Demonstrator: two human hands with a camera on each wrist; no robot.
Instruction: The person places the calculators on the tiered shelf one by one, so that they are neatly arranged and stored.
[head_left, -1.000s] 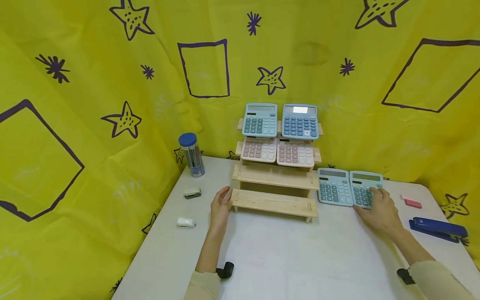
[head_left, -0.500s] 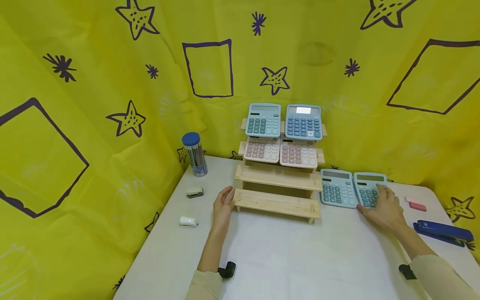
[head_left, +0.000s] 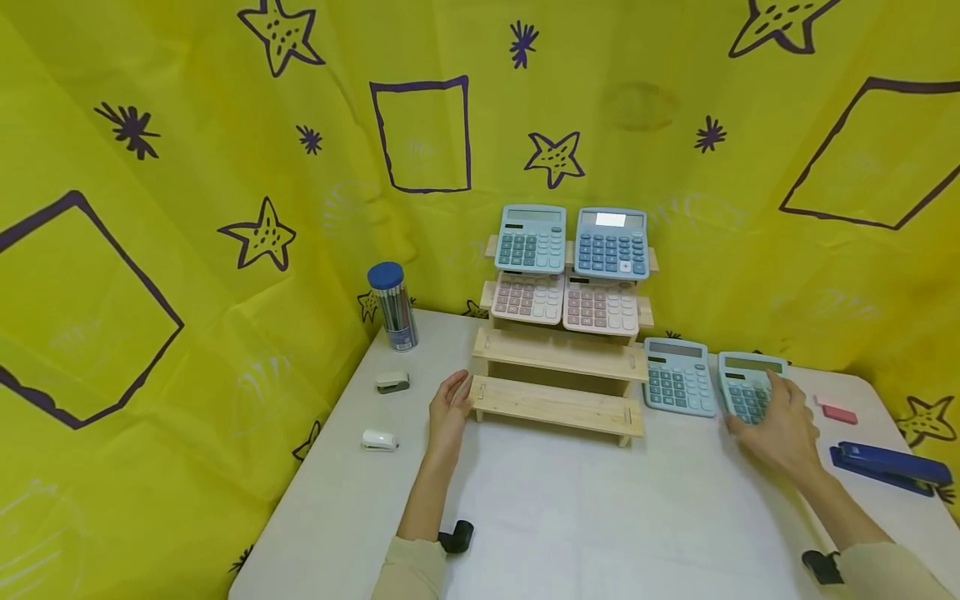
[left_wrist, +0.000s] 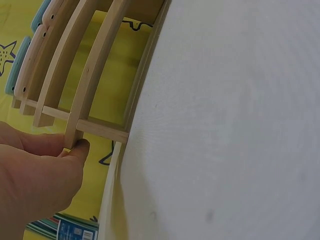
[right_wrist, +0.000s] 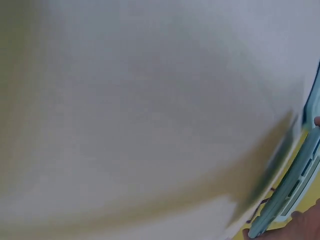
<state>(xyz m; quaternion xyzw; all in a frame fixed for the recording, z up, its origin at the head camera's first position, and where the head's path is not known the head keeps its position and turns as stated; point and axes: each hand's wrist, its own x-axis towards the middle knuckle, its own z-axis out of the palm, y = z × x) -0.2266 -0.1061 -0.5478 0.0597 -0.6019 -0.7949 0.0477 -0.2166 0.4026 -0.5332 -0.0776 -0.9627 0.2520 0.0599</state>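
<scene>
My left hand (head_left: 447,421) pinches the left end of the lowest plank on a wooden stepped rack (head_left: 558,406). Thumb and fingertips on that plank end (left_wrist: 75,131) show in the left wrist view. With my right hand (head_left: 782,432) I grip a light blue calculator (head_left: 742,390) by its sides, to the right of the rack. The right wrist view catches this calculator (right_wrist: 287,187) edge-on, tilted, with fingertips at its edges. Beside it, a second light blue calculator (head_left: 678,383) lies against the rack's right side.
On the rack's upper steps sit a teal calculator (head_left: 531,240), a blue calculator (head_left: 612,246) and two pink calculators (head_left: 528,297). Left are a pencil tub (head_left: 393,308) and two small staplers (head_left: 379,441). Right are a pink eraser (head_left: 838,414) and a blue stapler (head_left: 890,467).
My right hand has drawn its calculator rightward and slightly toward me, opening a gap from its neighbour. The left hand keeps its hold on the rack. The head view has shifted slightly.
</scene>
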